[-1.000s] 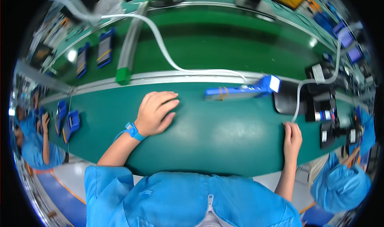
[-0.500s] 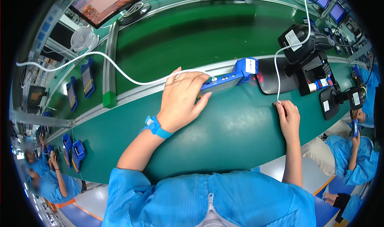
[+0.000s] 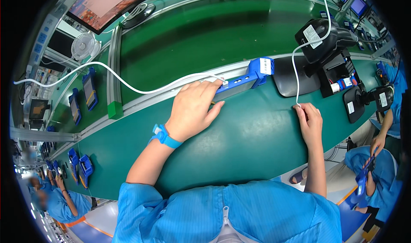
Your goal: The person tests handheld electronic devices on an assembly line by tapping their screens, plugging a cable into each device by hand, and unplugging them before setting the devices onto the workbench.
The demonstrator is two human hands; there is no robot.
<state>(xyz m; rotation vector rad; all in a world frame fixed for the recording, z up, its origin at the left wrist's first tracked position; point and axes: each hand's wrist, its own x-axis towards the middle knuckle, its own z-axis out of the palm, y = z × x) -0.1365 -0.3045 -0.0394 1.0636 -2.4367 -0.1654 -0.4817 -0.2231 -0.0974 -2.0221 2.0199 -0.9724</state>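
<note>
A blue handheld terminal (image 3: 239, 85) lies on its long side against the metal rail, its label-bearing blue end toward the right. My left hand (image 3: 192, 109) grips its left end, fingers over the top and thumb along the front; the hand hides that end. A white cable (image 3: 143, 91) runs from the far left over these fingers to a small white plug at the terminal's upper edge. My right hand (image 3: 309, 119) pinches the lower end of another white cable (image 3: 295, 74), which hangs down past the black stand scanner (image 3: 319, 39). The cable's tip is hidden in my fingers.
The scanner's black base (image 3: 295, 78) stands right of the terminal, beside a black tray (image 3: 338, 78) of small parts. Blue devices (image 3: 85, 171) lie at the left. A monitor (image 3: 115, 7) and fan (image 3: 83, 46) are behind. People in blue sit at both sides.
Red light spots by the terminal's right end are gone. My hands have kept their holds almost still. A person at the right has lowered a blue device. The view has shifted slightly.
</note>
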